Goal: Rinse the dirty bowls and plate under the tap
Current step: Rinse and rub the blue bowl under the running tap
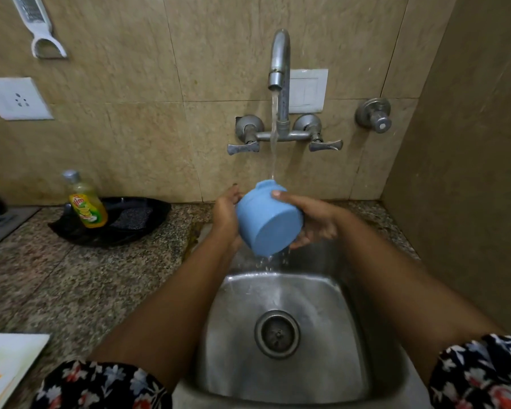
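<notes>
1. A home kitchen, at the washing-up spot: a steel sink [278,293] with a round drain [277,334] is sunk into a speckled granite counter [71,276].
2. A wall-mounted tap [280,84] with two lever handles runs water over the sink, set in beige stone-look wall tiles [130,84].
3. At the counter's back edge, a yellow dish-soap bottle [86,205] stands on a black tray [136,225] holding a scouring pad [132,217].
4. A grater [37,25] hangs on the wall above a power socket [17,98]; a switch plate [307,90] sits behind the tap.

Bowl [267,219] between hands, under tap [279,63], above sink [278,290]; soap bottle [86,202] on counter [71,276] left.
</notes>
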